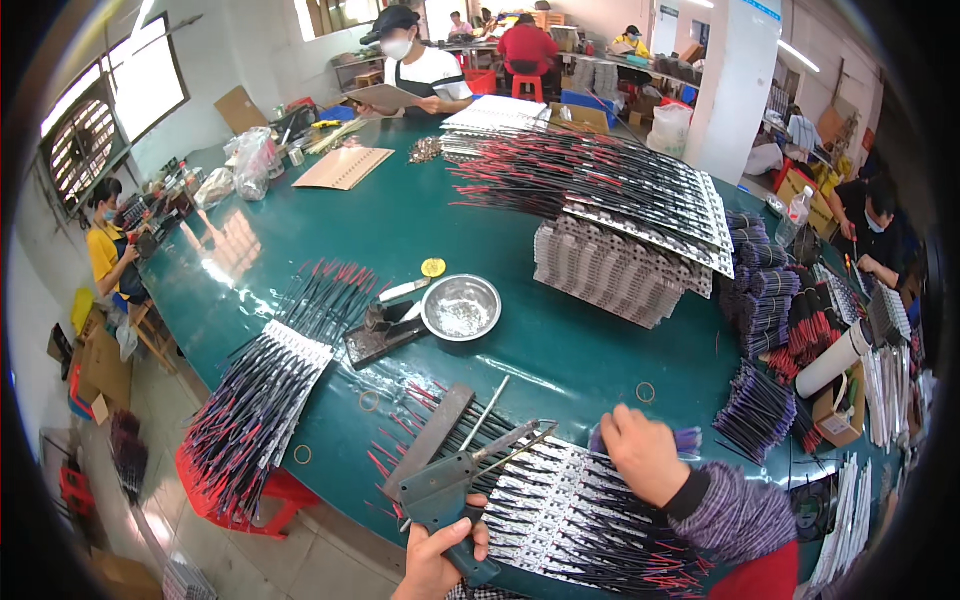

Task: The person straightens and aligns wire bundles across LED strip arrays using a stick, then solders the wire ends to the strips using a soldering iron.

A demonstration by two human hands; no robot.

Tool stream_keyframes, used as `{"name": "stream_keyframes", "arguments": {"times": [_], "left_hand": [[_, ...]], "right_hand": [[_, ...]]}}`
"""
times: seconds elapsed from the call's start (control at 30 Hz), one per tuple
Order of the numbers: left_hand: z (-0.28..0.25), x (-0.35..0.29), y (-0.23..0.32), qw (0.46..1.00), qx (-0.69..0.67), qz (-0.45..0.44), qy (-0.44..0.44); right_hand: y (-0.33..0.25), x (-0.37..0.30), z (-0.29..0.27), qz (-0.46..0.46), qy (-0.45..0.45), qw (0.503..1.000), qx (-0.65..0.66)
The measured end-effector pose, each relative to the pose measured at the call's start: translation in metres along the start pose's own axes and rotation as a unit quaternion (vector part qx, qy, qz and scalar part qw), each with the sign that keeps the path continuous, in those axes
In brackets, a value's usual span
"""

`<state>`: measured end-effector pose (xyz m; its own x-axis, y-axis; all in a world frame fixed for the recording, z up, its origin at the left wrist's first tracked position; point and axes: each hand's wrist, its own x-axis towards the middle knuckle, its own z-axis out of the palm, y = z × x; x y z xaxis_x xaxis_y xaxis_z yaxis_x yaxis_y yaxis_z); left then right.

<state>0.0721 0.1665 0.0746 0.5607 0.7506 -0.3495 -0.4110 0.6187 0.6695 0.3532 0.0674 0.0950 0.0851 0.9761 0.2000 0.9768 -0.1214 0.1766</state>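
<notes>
Two hands busy, your left hand (438, 553) clenched on soldering gun (452, 482), right hand (643, 452) fingers pressing wired strips (570, 510), green desk (560, 350).

Soldering gun (455, 490): grey-green body, dark grip, clasped in left hand (437, 555); metal tips angled up-right, toward right hand (645, 452). Circuit strips (560, 510): white, laid side by side in sheet, red and black wires fanning off edges; under right hand, just right of left hand.
</notes>
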Motion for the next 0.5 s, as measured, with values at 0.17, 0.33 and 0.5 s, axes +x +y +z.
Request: {"name": "stream_keyframes", "arguments": {"times": [0.17, 0.33, 0.5], "left_hand": [[0.024, 0.006, 0.011, 0.999, 0.024, 0.019, -0.045], [0.045, 0.004, 0.056, 0.969, 0.183, 0.13, -0.103], [0.074, 0.002, 0.126, 0.899, 0.314, 0.301, -0.058]], "right_hand": [[-0.034, -0.037, 0.038, 0.055, 0.076, 0.987, 0.131], [-0.037, -0.035, 0.034, 0.048, 0.084, 0.978, 0.183], [-0.036, -0.046, 0.035, 0.065, 0.096, 0.971, 0.209]]}}
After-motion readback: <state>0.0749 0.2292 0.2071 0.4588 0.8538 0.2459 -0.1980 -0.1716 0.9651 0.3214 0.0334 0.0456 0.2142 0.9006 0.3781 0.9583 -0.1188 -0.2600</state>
